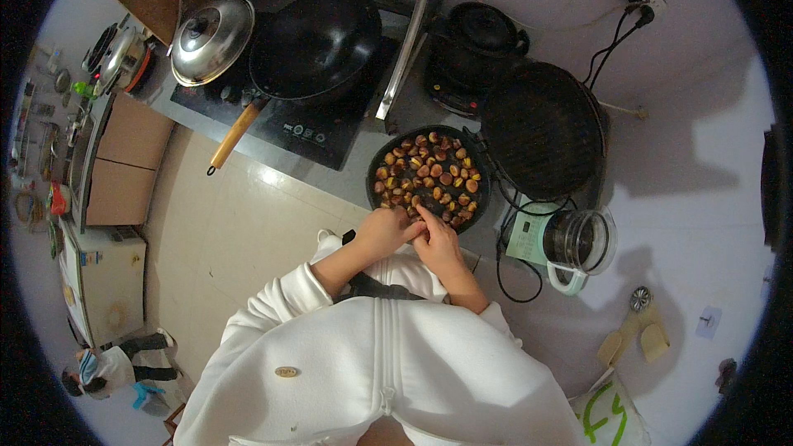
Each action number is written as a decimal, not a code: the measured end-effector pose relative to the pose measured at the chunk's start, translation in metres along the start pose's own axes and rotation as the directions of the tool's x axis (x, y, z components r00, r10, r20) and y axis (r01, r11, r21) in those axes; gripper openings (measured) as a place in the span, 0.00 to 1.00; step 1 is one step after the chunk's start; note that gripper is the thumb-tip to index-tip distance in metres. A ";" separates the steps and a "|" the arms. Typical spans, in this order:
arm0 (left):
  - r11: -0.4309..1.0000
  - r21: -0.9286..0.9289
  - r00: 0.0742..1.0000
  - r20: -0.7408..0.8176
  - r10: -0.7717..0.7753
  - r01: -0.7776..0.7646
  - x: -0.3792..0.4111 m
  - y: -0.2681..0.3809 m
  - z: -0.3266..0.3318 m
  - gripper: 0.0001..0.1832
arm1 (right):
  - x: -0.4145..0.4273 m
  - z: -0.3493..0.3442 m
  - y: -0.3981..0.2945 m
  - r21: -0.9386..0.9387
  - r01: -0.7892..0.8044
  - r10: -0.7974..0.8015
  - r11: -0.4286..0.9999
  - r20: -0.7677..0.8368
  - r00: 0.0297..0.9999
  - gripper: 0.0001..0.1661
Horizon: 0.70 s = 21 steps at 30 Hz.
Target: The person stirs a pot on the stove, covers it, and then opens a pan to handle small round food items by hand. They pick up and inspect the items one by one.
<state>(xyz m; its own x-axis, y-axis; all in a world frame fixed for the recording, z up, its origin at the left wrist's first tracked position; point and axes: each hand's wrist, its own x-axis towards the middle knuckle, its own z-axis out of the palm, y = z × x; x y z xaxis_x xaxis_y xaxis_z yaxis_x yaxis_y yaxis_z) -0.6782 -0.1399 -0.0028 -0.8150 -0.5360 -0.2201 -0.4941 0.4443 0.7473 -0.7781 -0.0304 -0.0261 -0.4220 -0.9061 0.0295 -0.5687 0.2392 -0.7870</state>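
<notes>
Several roasted chestnuts (436, 170), many with split shells showing yellow flesh, lie in the black lower plate of an electric griddle (485, 204). Its ribbed black lid (542, 130) is hinged up on the right. My left hand (385, 230) is at the plate's near rim, its fingertips hidden among the nearest chestnuts. Beside it is my right hand (438, 239), its index finger pointing over the rim and its thumb side meeting the left hand. Whether anything is held between the fingers is hidden.
A black wok (316, 43) with a wooden handle (238, 133) stands on the induction hob (310, 130), beside a steel lid (214, 40). A dark lidded pot (477, 37) is behind the griddle. At right sit a glass jug (585, 241) and a loose black cord (503, 285). Another person (114, 368) is at far left.
</notes>
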 end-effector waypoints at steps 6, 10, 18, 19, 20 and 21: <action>0.999 -0.026 0.998 -0.057 0.026 -0.028 0.001 -0.004 0.008 0.24 | -0.001 0.001 -0.003 -0.033 0.032 -0.034 0.999 -0.050 0.998 0.26; 0.999 -0.052 0.999 -0.043 0.012 -0.014 0.001 -0.002 0.009 0.23 | -0.001 0.004 0.000 -0.030 0.058 -0.061 0.998 -0.094 0.994 0.25; 0.996 -0.082 0.999 -0.041 0.016 -0.019 0.000 -0.003 0.011 0.23 | -0.001 0.004 0.000 -0.006 0.063 -0.063 0.998 -0.093 0.994 0.24; 0.995 -0.095 0.999 -0.047 0.013 -0.017 -0.001 -0.003 0.011 0.23 | -0.001 0.004 0.000 -0.001 0.066 -0.066 0.998 -0.097 0.993 0.24; 0.994 -0.109 0.999 -0.053 0.009 -0.015 -0.001 -0.003 0.012 0.23 | -0.001 0.004 0.000 0.005 0.069 -0.068 0.998 -0.100 0.993 0.24; 0.994 -0.104 0.999 -0.047 0.005 -0.010 -0.001 -0.001 0.011 0.23 | -0.001 0.004 0.000 0.007 0.070 -0.069 0.998 -0.105 0.992 0.24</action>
<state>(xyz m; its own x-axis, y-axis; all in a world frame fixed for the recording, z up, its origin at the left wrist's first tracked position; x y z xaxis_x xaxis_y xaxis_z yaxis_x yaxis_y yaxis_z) -0.6803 -0.1321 -0.0102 -0.8026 -0.5666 -0.1869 -0.4516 0.3723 0.8108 -0.7749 -0.0310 -0.0280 -0.4536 -0.8788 0.1484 -0.5918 0.1725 -0.7874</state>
